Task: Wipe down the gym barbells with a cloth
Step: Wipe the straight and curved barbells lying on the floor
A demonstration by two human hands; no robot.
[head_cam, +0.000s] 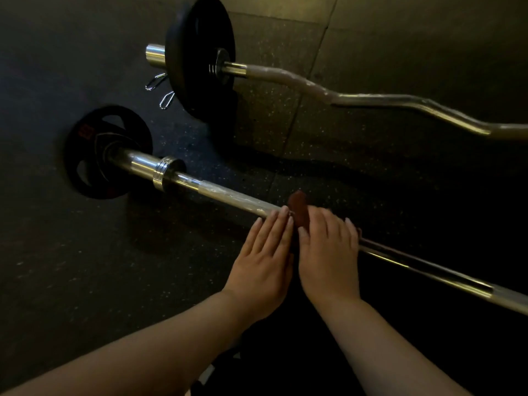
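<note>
Head view: on the dark speckled rubber floor [71, 267], a straight chrome barbell [228, 197] with a black weight plate [85, 167] at its left end runs rightward. The left hand [263, 258] rests straight, relaxed fingers on its shaft. Just right, a brown cloth [297, 204] wraps the shaft, and the right hand [328, 258] grips it, fingers curled over. Beyond lies a curved chrome curl bar [371, 98].

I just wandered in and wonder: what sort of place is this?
Most likely a gym: a straight barbell and a curl bar, both carrying black weight plates, lie on a speckled rubber floor.
</note>
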